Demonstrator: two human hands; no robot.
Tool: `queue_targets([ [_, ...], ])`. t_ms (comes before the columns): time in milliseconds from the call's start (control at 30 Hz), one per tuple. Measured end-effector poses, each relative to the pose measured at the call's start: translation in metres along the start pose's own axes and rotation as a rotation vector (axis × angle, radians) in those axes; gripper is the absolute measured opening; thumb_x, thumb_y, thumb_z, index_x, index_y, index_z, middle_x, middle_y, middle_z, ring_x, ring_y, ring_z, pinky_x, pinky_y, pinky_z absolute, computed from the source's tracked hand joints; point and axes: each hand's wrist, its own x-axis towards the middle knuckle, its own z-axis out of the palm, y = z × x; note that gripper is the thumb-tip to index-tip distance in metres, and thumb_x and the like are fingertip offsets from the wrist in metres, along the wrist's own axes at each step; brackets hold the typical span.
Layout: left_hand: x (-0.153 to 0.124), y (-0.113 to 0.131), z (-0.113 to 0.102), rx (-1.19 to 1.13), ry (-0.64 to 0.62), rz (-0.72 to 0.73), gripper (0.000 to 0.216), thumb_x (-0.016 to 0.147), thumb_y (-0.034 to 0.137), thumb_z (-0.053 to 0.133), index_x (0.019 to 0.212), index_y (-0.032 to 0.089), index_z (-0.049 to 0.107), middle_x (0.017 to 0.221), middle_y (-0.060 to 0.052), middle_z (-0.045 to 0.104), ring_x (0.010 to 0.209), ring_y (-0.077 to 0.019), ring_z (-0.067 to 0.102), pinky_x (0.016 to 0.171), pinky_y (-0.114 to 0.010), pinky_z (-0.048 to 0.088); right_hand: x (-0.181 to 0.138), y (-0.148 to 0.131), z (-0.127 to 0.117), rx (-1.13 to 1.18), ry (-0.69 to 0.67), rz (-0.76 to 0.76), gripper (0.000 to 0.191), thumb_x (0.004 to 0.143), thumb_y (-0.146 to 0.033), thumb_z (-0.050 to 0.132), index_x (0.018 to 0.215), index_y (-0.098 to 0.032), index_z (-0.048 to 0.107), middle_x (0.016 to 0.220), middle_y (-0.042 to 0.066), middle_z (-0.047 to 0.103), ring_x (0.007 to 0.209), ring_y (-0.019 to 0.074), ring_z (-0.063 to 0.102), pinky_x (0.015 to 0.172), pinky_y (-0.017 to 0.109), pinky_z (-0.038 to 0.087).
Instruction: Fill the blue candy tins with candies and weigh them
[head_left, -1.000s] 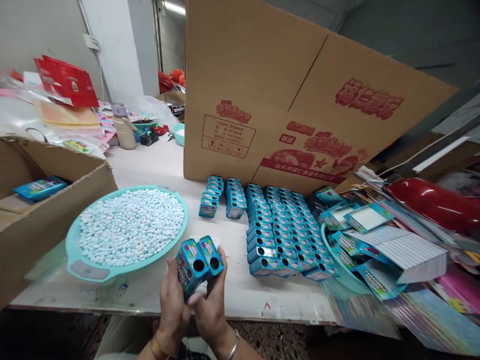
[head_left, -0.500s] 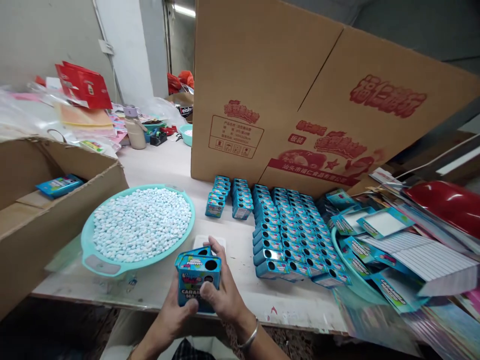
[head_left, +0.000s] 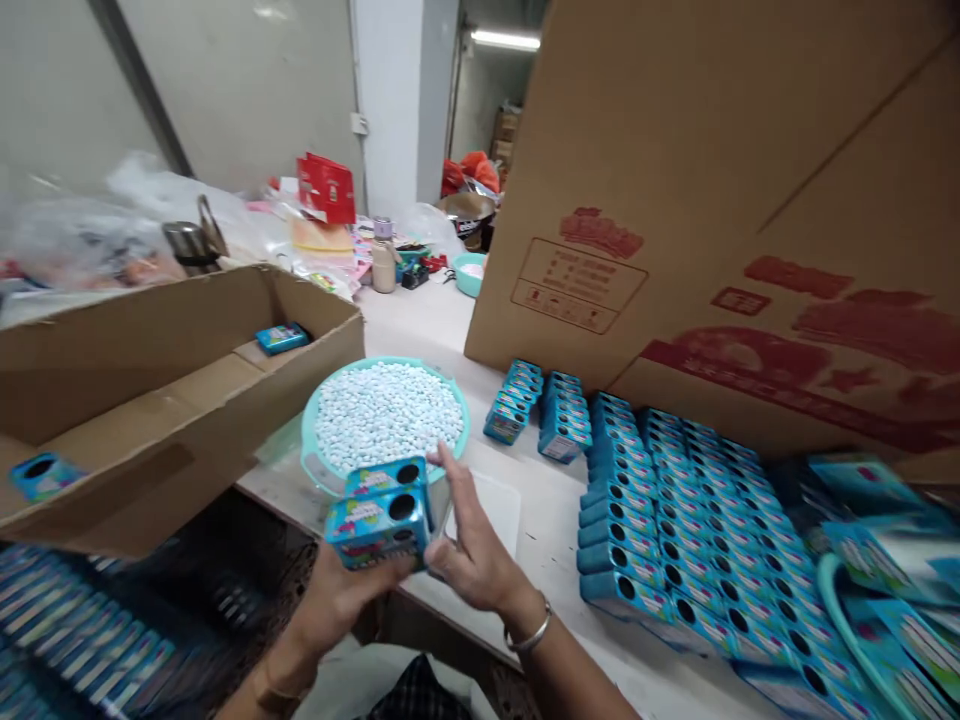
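Note:
My left hand (head_left: 349,590) is closed around several small blue candy boxes (head_left: 379,525) stacked together, its thumb across their lower face. They are tilted, with the black round marks on their ends facing up. Right beside them is my right hand (head_left: 476,550), fingers stretched out and thumb apart at the boxes' right edge; whether it touches them I cannot tell. Behind the held boxes stands a turquoise basin (head_left: 309,440) full of pale blue and white candies (head_left: 390,410). A white flat object (head_left: 499,510) lies on the table beyond my right hand.
Rows of blue boxes (head_left: 675,530) stand at right, with two shorter rows (head_left: 566,415) beside them. A big carton (head_left: 585,150) rises behind. At left, an open carton (head_left: 187,450) holds a few blue boxes. A turquoise-rimmed basin (head_left: 840,600) with printed cards sits far right.
The view has turned left, showing more of the open carton. The held boxes have tilted and moved towards that carton. My right hand's grip has loosened, its fingers now extended.

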Motion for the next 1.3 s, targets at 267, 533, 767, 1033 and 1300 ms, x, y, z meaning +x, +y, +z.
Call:
queue_targets([
  [267, 0.066, 0.069, -0.123, 0.777, 0.221, 0.306, 0.093, 0.057, 0.044, 0.086, 0.136, 0.021, 0.043, 0.127, -0.013, 0.061, 0.112, -0.0329, 0.061, 0.1, -0.047, 0.047, 0.086, 0.062, 0.035, -0.668, -0.343, -0.323, 0.048, 0.092, -0.047, 0.055, 0.137, -0.03, 0.054, 0.156, 0.012, 0.035, 0.147, 0.0366, 0.019, 0.114, 0.067, 0.009],
  [533, 0.097, 0.058, -0.125, 1.212, 0.064, 0.346, 0.086, 0.067, 0.048, 0.075, 0.139, 0.018, 0.037, 0.136, -0.016, 0.052, 0.125, -0.0336, 0.05, 0.105, -0.046, 0.039, 0.125, 0.086, 0.055, -0.751, -0.586, -0.465, 0.037, 0.101, -0.039, 0.038, 0.129, -0.031, 0.06, 0.144, 0.005, 0.053, 0.14, 0.0267, 0.037, 0.115, 0.058, 0.02],
  [767, 0.124, 0.086, -0.084, 1.655, -0.177, 0.267, 0.072, 0.065, 0.038, 0.07, 0.13, 0.017, 0.045, 0.12, -0.015, 0.058, 0.113, -0.0342, 0.054, 0.094, -0.042, 0.042, 0.159, 0.1, 0.041, -0.846, -0.447, -0.318, 0.034, 0.099, -0.036, 0.044, 0.128, -0.029, 0.062, 0.145, 0.008, 0.051, 0.138, 0.0279, 0.04, 0.113, 0.054, 0.027],
  [1033, 0.15, 0.069, -0.042, 1.808, -0.28, 0.224, 0.052, 0.06, 0.023, 0.068, 0.11, 0.015, 0.055, 0.116, -0.018, 0.061, 0.11, -0.0362, 0.056, 0.088, -0.045, 0.044, 0.135, 0.121, 0.014, -0.64, -0.085, 0.151, 0.065, 0.097, -0.051, 0.039, 0.152, -0.017, 0.032, 0.155, 0.017, 0.036, 0.143, 0.0328, 0.031, 0.114, 0.053, 0.023],
  [1300, 0.155, 0.044, -0.025, 1.739, -0.169, 0.243, 0.056, 0.064, 0.03, 0.069, 0.115, 0.014, 0.052, 0.116, -0.018, 0.06, 0.112, -0.0359, 0.054, 0.09, -0.044, 0.044, 0.149, 0.133, 0.04, -0.296, 0.192, 0.24, 0.059, 0.096, -0.05, 0.037, 0.144, -0.016, 0.046, 0.143, 0.015, 0.051, 0.133, 0.0268, 0.044, 0.113, 0.046, 0.029],
])
